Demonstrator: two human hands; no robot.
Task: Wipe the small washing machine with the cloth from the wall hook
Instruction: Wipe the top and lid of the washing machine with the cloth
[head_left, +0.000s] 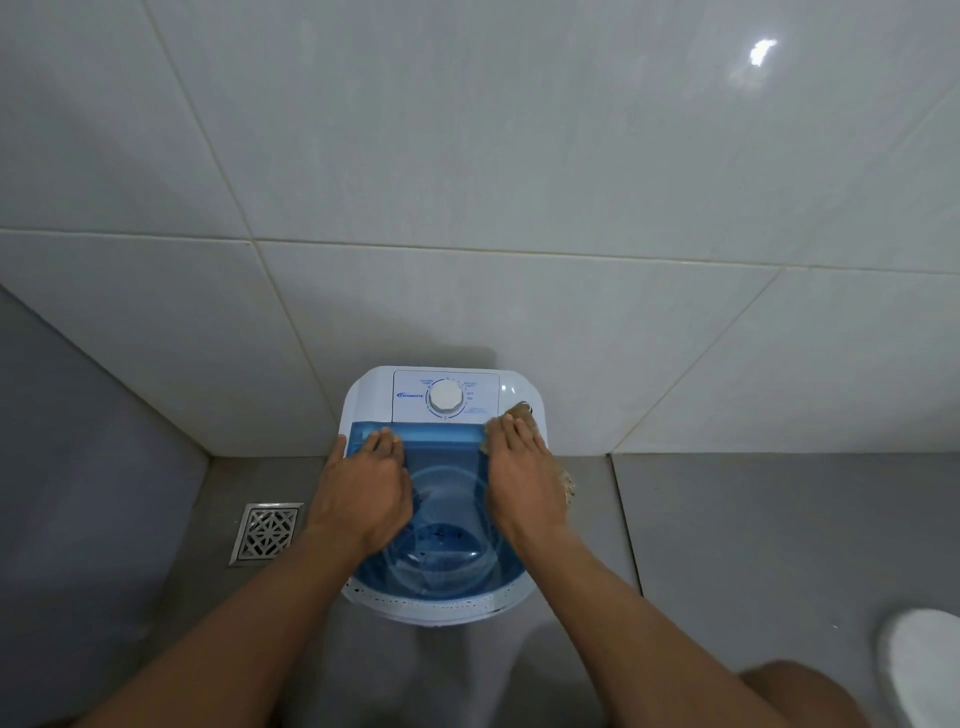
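- Cloth (568, 483), brownish, off its hook and already on the small washing machine (371, 395), at the right rear corner of the top
- Mostly hidden under the right hand (524, 483); only a tip showing past the fingertips near the control panel (483, 387), plus a frayed edge hanging out beside the outer edge of the hand
- Right hand flat, fingers stretched forward, pressing the cloth down on the right end of the blue lid (447, 467) rather than clutching it
- Left hand (363, 488) empty and relaxed, fingers straight on the left rear of the lid, thumb hooked over the machine's left edge, probably steadying it
- Fetching step done, wiping under way by the look of it; no telling how much of the top has been covered
- Likely still to do: timer dial (445, 399) and panel, middle of the lid, front rim (415, 603) with its specks or droplets, the sides out of sight below
- Round about: grey floor (779, 519), floor drain (267, 531) to the left, tiled wall (467, 156) touching or just behind the machine
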